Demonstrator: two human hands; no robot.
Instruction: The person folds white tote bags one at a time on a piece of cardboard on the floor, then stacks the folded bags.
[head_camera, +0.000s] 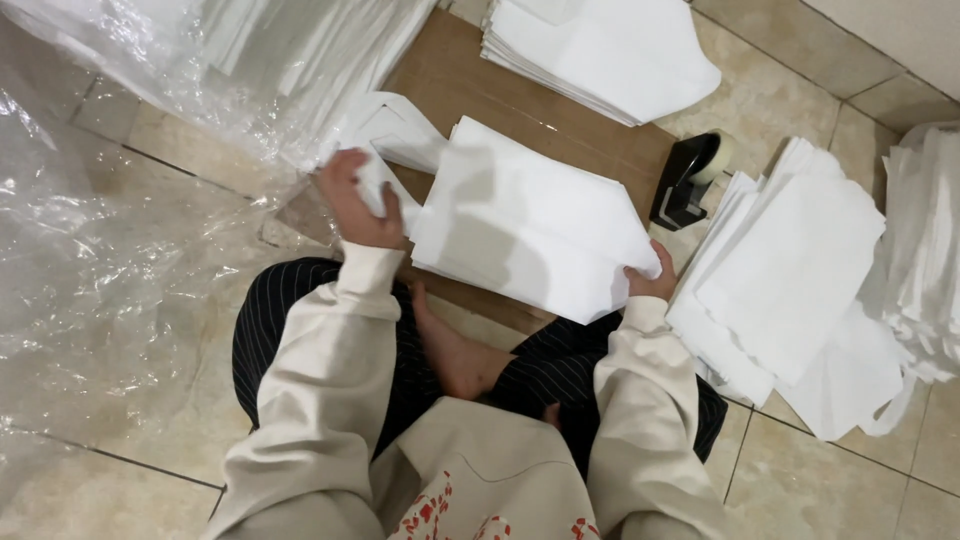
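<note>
Both hands at a white stack on cardboard, seen from above

The stack (535, 230) lies on the cardboard (520, 105) between the hands, just ahead of the person's crossed legs. The left hand (355, 200) is at the stack's left edge, fingers curled around a separate white sheet (390, 135) that sticks up and away from the pile. The right hand (652, 275) is closed on the stack's near right corner, thumb on top, the rest of its fingers hidden beneath. A tape dispenser (688, 178) stands just beyond the right hand, at the cardboard's edge. More white stacks (790, 270) lie on the floor to the right, plastic wrap (110, 250) to the left.
</note>
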